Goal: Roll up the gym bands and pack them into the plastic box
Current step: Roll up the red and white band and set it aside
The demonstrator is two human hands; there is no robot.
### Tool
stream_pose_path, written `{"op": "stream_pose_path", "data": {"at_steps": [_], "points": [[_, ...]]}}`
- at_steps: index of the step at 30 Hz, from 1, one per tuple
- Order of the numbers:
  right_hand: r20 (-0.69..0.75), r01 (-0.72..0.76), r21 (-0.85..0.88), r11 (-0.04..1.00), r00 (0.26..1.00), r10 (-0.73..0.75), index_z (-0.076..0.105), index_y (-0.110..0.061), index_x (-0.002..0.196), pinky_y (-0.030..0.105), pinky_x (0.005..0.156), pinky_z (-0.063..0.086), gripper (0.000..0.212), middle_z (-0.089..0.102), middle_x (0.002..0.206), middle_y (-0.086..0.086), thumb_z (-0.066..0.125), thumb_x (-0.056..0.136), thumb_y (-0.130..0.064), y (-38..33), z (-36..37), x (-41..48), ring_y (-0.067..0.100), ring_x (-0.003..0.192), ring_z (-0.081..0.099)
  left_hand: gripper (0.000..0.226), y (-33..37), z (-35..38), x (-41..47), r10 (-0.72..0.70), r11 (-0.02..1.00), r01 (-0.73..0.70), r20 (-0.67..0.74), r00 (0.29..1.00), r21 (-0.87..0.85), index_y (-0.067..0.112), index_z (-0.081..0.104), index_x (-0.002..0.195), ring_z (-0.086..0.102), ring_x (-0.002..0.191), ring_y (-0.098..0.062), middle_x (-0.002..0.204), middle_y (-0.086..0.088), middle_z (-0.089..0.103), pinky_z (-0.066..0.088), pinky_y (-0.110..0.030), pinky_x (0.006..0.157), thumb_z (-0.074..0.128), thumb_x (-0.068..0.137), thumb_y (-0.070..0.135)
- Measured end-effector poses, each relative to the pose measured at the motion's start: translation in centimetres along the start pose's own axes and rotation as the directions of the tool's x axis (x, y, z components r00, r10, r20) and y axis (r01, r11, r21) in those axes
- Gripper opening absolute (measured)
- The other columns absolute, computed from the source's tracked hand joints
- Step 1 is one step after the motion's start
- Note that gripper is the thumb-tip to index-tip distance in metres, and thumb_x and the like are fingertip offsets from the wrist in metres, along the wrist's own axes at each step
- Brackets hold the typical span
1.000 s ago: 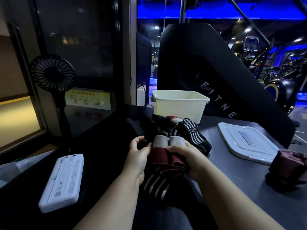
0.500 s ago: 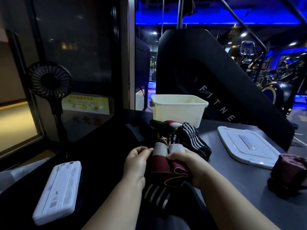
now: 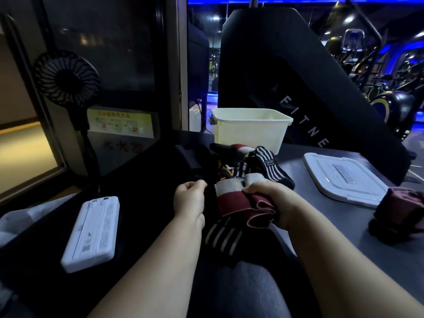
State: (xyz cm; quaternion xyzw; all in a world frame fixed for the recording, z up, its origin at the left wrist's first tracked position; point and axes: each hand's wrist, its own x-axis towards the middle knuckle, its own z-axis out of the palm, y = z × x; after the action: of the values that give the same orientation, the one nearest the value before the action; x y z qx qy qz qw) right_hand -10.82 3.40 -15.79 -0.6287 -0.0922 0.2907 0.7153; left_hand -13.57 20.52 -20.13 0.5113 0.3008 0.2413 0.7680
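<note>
Fingers (image 3: 197, 185) of left hand (image 3: 189, 201) have curled beside band (image 3: 231, 200).

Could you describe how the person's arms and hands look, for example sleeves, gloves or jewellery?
The left forearm and the right forearm are bare down to the lower edge of the picture; no sleeve or cuff shows. The left hand and the right hand wear no gloves. I see no watch, bracelet or ring, though the light is dim.
</note>
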Motion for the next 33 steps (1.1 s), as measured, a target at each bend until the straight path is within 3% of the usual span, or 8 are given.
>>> {"op": "stream_pose_path", "data": {"at_steps": [8,11,14,18,21,23,28,33], "points": [[-0.013,0.009,-0.107,0.994,1.0,-0.011,0.049,-0.002,0.1,0.026,0.045,0.052,0.043,0.064,0.063,0.013,0.07,0.064,-0.011,-1.1,-1.5,-1.3,0.023,0.047,0.061,0.011,0.1,-0.2,-0.5,0.003,0.995,-0.009,0.062,0.998,0.099,0.013,0.056,0.084,0.056,0.068,-0.019,0.075,-0.006,0.059,0.051,-0.034,0.065,0.067,0.084,0.016],[-0.052,0.017,-0.123,0.992,0.998,-0.024,0.051,-0.004,0.103,0.03,0.05,0.052,0.05,0.064,0.072,0.019,0.071,0.058,-0.012,-1.4,-2.7,-2.5,0.029,0.055,0.062,0.008,0.6,-0.3,-0.5,-0.023,0.998,0.022,0.018,1.0,0.061,0.013,0.054,0.083,0.046,0.06,-0.015,0.073,-0.003,0.052,0.038,-0.027,0.052,0.062,0.086,0.013],[-0.106,0.029,-0.204,0.979,0.993,-0.052,0.055,-0.007,0.106,0.035,0.057,0.051,0.048,0.064,0.084,0.026,0.072,0.061,-0.012,-1.5,-4.5,-3.9,0.037,0.067,0.061,0.007,0.4,-0.2,-1.2,0.046,0.964,-0.069,0.094,0.995,0.259,0.012,0.057,0.085,0.045,0.061,-0.014,0.074,-0.001,0.053,0.038,-0.027,0.053,0.063,0.085,0.015],[-0.189,0.016,-0.33,0.944,0.979,-0.082,0.064,-0.009,0.098,0.031,0.055,0.052,0.021,0.067,0.076,0.015,0.069,0.08,-0.002,-0.8,-6.0,-5.3,0.028,0.063,0.064,0.026,0.0,0.0,-3.8,0.206,0.683,-0.343,0.281,0.937,0.645,0.019,0.059,0.097,0.057,0.089,-0.016,0.102,0.001,0.057,0.048,-0.028,0.076,0.068,0.084,0.039],[-0.231,-0.024,-0.367,0.93,0.971,-0.065,0.066,-0.01,0.097,0.029,0.057,0.054,0.024,0.07,0.077,0.011,0.074,0.075,-0.004,0.3,-6.1,-5.4,0.023,0.065,0.066,0.04,0.1,0.1,-6.7,0.3,0.17,-0.505,0.444,0.845,0.846,0.023,0.056,0.113,0.038,0.121,-0.022,0.128,0.002,0.034,0.036,-0.033,0.102,0.062,0.086,0.052],[-0.266,-0.049,-0.404,0.913,0.962,-0.066,0.065,-0.01,0.101,0.036,0.069,0.057,0.042,0.073,0.086,0.013,0.081,0.063,-0.014,0.9,-5.8,-5.0,0.026,0.075,0.069,0.04,-0.3,0.0,-8.2,0.262,-0.037,-0.584,0.572,0.777,0.811,0.026,0.053,0.117,0.031,0.125,-0.02,0.131,0.005,0.03,0.029,-0.034,0.106,0.058,0.088,0.053],[-0.293,-0.072,-0.489,0.869,0.952,-0.086,0.062,-0.018,0.106,0.048,0.084,0.058,0.076,0.074,0.094,0.01,0.082,0.036,-0.039,1.2,-4.8,-3.6,0.026,0.086,0.072,0.043,-1.1,-0.8,-8.6,0.045,-0.023,-0.666,0.666,0.745,0.746,0.03,0.048,0.13,0.035,0.128,-0.018,0.136,0.009,0.042,0.029,-0.035,0.107,0.056,0.091,0.045],[-0.313,-0.026,-0.511,0.859,0.937,-0.157,0.06,-0.025,0.105,0.044,0.086,0.057,0.073,0.072,0.097,0.002,0.081,0.04,-0.05,2.0,-3.4,-1.7,0.02,0.089,0.071,0.033,-0.5,-0.3,-7.4,0.048,-0.093,-0.663,0.668,0.743,0.743,0.027,0.049,0.127,0.038,0.127,-0.022,0.136,0.006,0.046,0.029,-0.036,0.105,0.047,0.094,0.024]]}}
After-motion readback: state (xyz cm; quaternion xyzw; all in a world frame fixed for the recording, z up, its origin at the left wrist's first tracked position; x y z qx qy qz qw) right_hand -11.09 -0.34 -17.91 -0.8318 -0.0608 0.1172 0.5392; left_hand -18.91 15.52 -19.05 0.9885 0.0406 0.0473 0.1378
